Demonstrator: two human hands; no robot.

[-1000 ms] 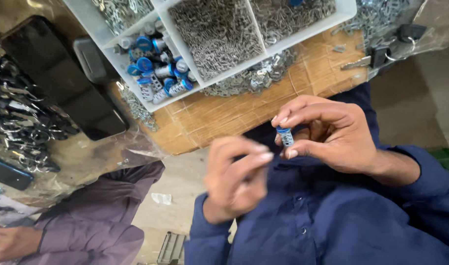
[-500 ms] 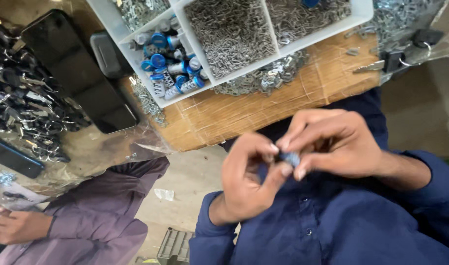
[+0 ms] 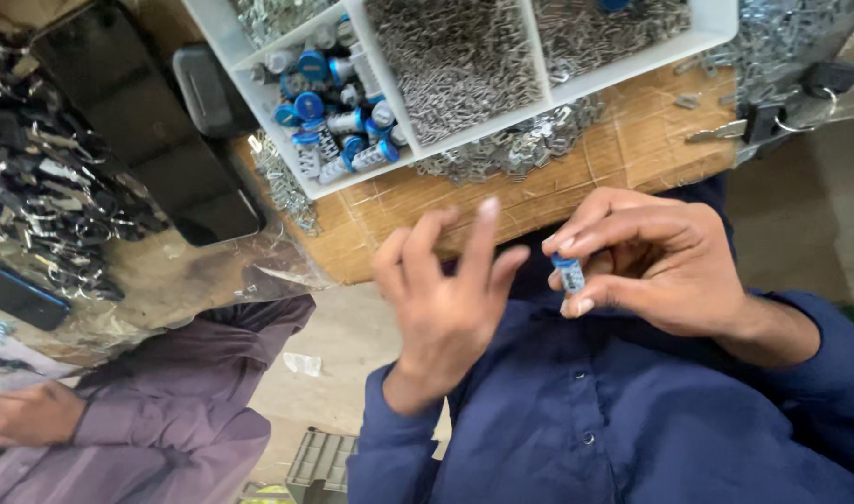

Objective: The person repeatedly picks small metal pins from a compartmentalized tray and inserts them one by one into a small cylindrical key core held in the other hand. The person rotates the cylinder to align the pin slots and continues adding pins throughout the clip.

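Below the worktop edge, right hand pinching a small blue cylinder, left hand beside it, fingers spread, empty.

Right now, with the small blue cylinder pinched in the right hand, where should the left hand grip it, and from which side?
Probably by its bare middle, coming from the left. The small blue cylinder stands roughly upright. The right hand seems to cap its top with a fingertip and its bottom with the thumb, so only the side facing the open left hand is exposed.
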